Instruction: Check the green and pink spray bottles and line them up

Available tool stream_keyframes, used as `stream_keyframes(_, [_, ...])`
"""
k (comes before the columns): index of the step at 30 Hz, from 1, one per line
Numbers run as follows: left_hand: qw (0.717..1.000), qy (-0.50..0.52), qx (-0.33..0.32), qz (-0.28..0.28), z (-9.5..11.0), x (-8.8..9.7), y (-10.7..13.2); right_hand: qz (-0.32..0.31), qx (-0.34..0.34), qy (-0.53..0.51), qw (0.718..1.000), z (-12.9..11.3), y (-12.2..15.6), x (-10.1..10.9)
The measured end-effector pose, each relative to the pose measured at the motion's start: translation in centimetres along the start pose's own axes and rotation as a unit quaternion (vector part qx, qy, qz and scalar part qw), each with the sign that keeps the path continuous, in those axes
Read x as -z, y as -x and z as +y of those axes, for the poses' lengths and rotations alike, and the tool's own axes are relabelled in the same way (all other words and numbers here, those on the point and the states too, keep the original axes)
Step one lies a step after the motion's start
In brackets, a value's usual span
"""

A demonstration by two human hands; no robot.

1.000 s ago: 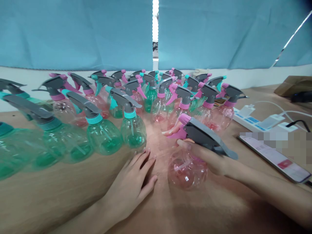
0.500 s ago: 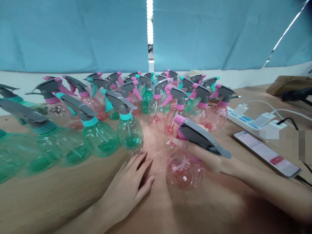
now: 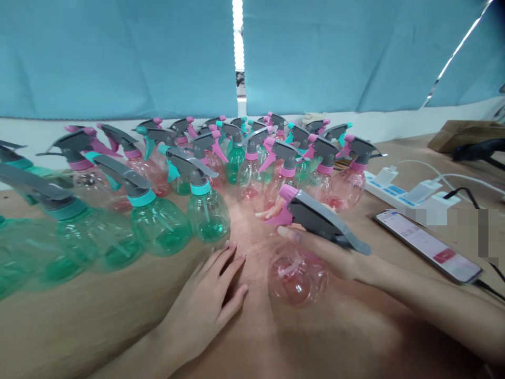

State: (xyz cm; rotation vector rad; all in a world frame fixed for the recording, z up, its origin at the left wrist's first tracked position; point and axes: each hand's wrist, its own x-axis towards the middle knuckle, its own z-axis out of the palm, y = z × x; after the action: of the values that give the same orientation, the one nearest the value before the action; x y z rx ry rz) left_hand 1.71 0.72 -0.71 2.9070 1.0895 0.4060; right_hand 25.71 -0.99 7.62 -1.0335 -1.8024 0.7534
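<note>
My right hand (image 3: 315,245) is wrapped round the neck of a pink spray bottle (image 3: 298,276), its thumb in front and some fingertips by the pink trigger. The bottle has a grey and pink spray head and a little pink liquid in its clear round body. Palm down on the table, my left hand (image 3: 211,287) lies with fingers apart and holds nothing. Just beyond its fingertips stands a green spray bottle (image 3: 208,216) with a turquoise collar, and another green spray bottle (image 3: 160,226) is to the left of that one.
Several pink and green spray bottles stand in rows at the back, among them a clear pink one (image 3: 251,179). On the right are a phone (image 3: 428,245) with its screen lit, a white power strip (image 3: 394,192) with chargers and cables, and a brown paper bag (image 3: 453,134). A blue curtain (image 3: 158,58) hangs behind.
The fingers of my right hand at the trigger have straightened outward, and the trigger sits further forward. My left hand stays in place. The view has shifted slightly.
</note>
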Motion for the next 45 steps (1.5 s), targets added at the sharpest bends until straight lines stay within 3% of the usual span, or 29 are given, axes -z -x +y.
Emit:
stream_keyframes(11, [1.0, -0.003, -0.014, 0.012, -0.1, -0.2, 0.0, -0.006, -0.023, -0.025, 0.999, 0.8, 0.3, -0.2])
stream_keyframes(26, [1.0, -0.005, 0.0, -0.002, 0.1, 0.1, -0.1, 0.034, 0.049, -0.044, 0.997, 1.2, 0.2, -0.4])
stream_keyframes(34, [1.0, 0.002, 0.007, -0.001, 0.2, 0.1, -0.2, 0.034, 0.006, -0.022, 0.999, 1.3, 0.5, -0.4])
stream_keyframes(45, [1.0, -0.001, 0.01, -0.012, 0.4, 0.2, -0.1, -0.015, -0.013, -0.062, 0.998, 0.6, 0.0, -0.4])
